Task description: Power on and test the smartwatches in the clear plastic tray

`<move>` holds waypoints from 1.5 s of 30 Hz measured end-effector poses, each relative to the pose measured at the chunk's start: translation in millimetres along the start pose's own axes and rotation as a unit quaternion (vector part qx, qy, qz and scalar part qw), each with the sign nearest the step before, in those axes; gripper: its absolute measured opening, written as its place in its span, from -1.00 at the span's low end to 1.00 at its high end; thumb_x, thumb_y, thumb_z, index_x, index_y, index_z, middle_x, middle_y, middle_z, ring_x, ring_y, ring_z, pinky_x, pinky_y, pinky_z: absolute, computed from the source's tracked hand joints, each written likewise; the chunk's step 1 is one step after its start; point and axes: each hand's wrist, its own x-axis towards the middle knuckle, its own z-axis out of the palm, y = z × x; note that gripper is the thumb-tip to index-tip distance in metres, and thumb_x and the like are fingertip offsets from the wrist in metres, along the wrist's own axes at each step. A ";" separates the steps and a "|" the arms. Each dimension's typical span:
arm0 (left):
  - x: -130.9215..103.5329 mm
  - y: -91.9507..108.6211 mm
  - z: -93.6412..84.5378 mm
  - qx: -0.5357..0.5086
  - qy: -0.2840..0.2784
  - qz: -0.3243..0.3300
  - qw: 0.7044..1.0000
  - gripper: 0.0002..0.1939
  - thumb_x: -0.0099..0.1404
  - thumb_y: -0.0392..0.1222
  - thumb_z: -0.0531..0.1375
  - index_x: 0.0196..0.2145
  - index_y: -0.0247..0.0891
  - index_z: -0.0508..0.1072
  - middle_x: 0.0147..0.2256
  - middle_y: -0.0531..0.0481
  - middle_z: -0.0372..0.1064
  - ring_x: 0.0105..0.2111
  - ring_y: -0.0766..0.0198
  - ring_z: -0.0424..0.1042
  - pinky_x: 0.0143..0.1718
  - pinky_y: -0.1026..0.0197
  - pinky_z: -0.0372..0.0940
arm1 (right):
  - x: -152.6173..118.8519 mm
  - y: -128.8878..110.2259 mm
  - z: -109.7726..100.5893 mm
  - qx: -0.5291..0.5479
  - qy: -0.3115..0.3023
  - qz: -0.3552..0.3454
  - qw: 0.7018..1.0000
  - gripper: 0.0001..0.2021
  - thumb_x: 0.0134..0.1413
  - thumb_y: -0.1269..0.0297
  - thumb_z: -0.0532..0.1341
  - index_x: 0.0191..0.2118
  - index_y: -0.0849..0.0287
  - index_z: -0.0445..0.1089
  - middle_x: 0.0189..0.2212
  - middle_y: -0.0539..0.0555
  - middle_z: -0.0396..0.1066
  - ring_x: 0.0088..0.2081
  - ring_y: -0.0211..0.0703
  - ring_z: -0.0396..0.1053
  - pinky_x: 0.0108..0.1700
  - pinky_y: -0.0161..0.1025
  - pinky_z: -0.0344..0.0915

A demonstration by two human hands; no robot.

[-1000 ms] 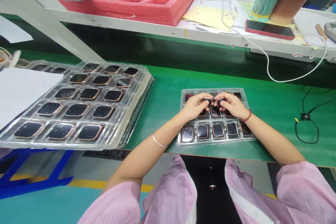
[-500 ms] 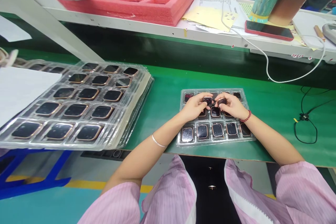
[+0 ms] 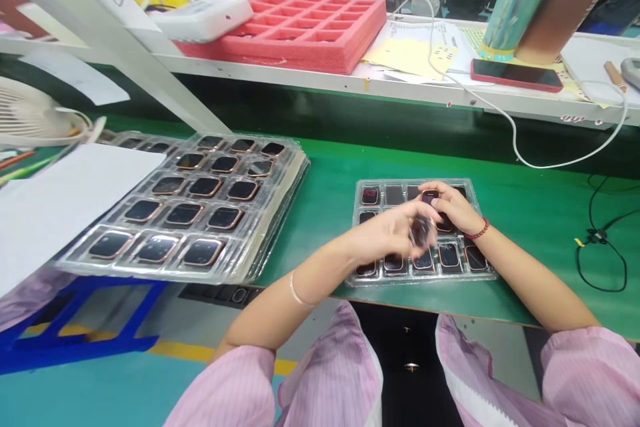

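A clear plastic tray (image 3: 425, 276) with dark square watch-like pieces in its pockets lies on the green bench in front of me. My left hand (image 3: 395, 233) is closed on one dark piece (image 3: 423, 231), blurred by motion, over the tray's middle. Just behind and to the right, my right hand (image 3: 450, 207) pinches another dark piece (image 3: 430, 196) near the tray's back rows. Both hands and the left forearm hide several pockets. On the left stands a stack of similar trays (image 3: 230, 265), its top one filled with dark gold-rimmed pieces (image 3: 186, 214).
White paper (image 3: 75, 203) overlaps the tray stack, with a fan (image 3: 25, 110) behind it. A raised shelf (image 3: 300, 77) bears red foam (image 3: 350, 53), papers and a phone (image 3: 517, 75). A white cable hangs down from it. Black cable (image 3: 600, 237) lies at the right.
My left hand has moved toward me and to the right with its piece, turning it over the tray. My right hand stays near the back rows. The view has shifted slightly.
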 end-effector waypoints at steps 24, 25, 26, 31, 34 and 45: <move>15.8 17.4 -53.0 0.065 0.227 0.105 0.966 -0.41 -0.07 -0.41 0.26 -0.02 -0.23 0.34 -0.24 -0.01 0.50 -0.45 0.40 0.43 -0.51 0.37 0.20 | -77.1 -115.6 76.4 0.301 -0.185 0.078 0.932 -0.61 0.13 0.03 0.41 -0.03 0.13 0.43 -0.15 0.10 0.44 -0.29 -0.17 0.54 -0.39 -0.29 0.53; 25.8 8.5 -61.8 0.064 0.234 0.089 0.966 -0.41 -0.08 -0.40 0.27 -0.03 -0.24 0.33 -0.25 -0.01 0.50 -0.46 0.40 0.44 -0.51 0.37 0.20 | -88.3 -124.4 90.1 0.318 -0.218 0.096 0.918 -0.60 0.11 0.04 0.43 -0.03 0.13 0.42 -0.18 0.09 0.44 -0.33 -0.22 0.52 -0.37 -0.29 0.52; 33.5 -0.8 -67.5 0.070 0.239 0.072 0.966 -0.41 -0.07 -0.38 0.28 -0.03 -0.25 0.32 -0.25 -0.01 0.50 -0.47 0.39 0.44 -0.52 0.37 0.19 | -97.6 -131.3 101.6 0.335 -0.231 0.106 0.908 -0.55 0.08 0.00 0.44 -0.02 0.13 0.41 -0.18 0.09 0.44 -0.37 -0.27 0.49 -0.35 -0.31 0.50; 42.6 -30.4 -73.1 0.119 0.223 0.058 0.966 -0.43 -0.03 -0.35 0.27 -0.01 -0.26 0.33 -0.20 -0.05 0.53 -0.46 0.37 0.48 -0.52 0.35 0.21 | -115.4 -146.9 124.2 0.352 -0.211 0.104 0.906 -0.47 0.00 -0.06 0.47 -0.02 0.15 0.42 -0.18 0.12 0.44 -0.37 -0.31 0.43 -0.32 -0.35 0.42; 38.8 -32.6 -74.6 0.127 0.219 0.072 0.965 -0.45 -0.01 -0.34 0.26 -0.01 -0.27 0.33 -0.20 -0.07 0.53 -0.45 0.35 0.49 -0.52 0.35 0.22 | -118.2 -151.9 128.3 0.335 -0.188 0.092 0.919 -0.47 -0.05 -0.07 0.50 -0.05 0.14 0.45 -0.19 0.12 0.47 -0.32 -0.27 0.44 -0.25 -0.34 0.42; 39.4 -35.9 -71.7 0.167 0.277 0.129 0.937 -0.67 0.11 -0.26 0.30 -0.14 -0.27 0.39 -0.31 0.00 0.49 -0.41 0.32 0.45 -0.35 0.25 0.38 | -39.0 -84.2 49.4 0.174 -0.025 0.043 0.983 -0.57 0.22 0.00 0.32 0.09 0.12 0.39 -0.03 0.20 0.55 -0.22 -0.11 0.60 -0.35 -0.29 0.58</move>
